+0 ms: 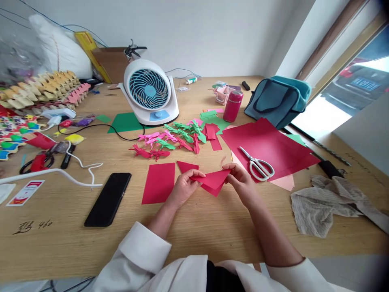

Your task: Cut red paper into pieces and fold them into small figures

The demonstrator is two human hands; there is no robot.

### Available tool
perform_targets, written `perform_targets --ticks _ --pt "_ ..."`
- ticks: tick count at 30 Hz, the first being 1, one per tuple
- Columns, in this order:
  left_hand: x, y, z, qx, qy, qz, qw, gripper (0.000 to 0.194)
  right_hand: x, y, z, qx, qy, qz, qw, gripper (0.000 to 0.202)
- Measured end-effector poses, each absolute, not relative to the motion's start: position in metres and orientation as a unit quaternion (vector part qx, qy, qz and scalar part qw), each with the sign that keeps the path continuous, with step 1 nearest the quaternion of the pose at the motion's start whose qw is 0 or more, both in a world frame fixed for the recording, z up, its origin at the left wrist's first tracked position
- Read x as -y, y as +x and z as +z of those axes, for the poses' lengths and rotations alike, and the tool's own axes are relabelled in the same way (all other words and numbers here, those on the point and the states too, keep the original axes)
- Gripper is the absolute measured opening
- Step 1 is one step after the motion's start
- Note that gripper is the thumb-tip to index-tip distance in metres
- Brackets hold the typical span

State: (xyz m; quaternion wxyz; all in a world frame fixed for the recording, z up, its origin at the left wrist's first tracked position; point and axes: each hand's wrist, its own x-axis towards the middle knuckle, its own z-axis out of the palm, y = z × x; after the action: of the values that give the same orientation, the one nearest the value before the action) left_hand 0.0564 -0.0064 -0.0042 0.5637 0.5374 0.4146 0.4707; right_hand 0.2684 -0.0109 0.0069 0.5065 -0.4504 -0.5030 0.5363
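A folded red paper (pixel 212 181), triangular with its point toward me, is held above the table between both hands. My left hand (pixel 186 186) pinches its left corner between thumb and fingers. At the right corner, my right hand (pixel 240 178) grips the paper the same way. A red paper rectangle (pixel 158 183) lies flat beside my left hand, and a smaller red paper piece (pixel 186 166) sits just behind that hand. White-handled scissors (pixel 258 165) rest on large red sheets (pixel 273 148) to the right. Several folded paper figures (pixel 173 140) in pink, green and red lie beyond my hands.
A black phone (pixel 107 199) lies to the left. Farther back stand a white fan (pixel 148 91), a red flask (pixel 233 106) and a blue bag (pixel 276 101). A crumpled cloth (pixel 325 202) is at the right. A white cable (pixel 60 173) crosses the left side.
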Motion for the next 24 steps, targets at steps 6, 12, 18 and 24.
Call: perform_targets --ticks 6,12,18,24 --pt "0.0 0.052 -0.013 -0.433 0.615 0.503 0.426 0.016 0.008 0.267 0.0 0.477 -0.491 0.549 0.479 0.033" --pt "0.006 0.052 -0.003 -0.424 0.709 0.473 0.308 0.009 0.007 0.262 -0.005 0.532 -0.461 0.542 0.46 0.028" --pt "0.013 0.052 0.007 -0.414 0.774 0.429 0.211 0.009 0.0 0.261 0.001 0.667 -0.45 0.399 0.439 0.009" --pt "0.014 0.05 0.019 -0.454 0.818 0.332 0.122 0.022 -0.006 0.263 0.013 0.765 -0.429 0.238 0.418 0.015"
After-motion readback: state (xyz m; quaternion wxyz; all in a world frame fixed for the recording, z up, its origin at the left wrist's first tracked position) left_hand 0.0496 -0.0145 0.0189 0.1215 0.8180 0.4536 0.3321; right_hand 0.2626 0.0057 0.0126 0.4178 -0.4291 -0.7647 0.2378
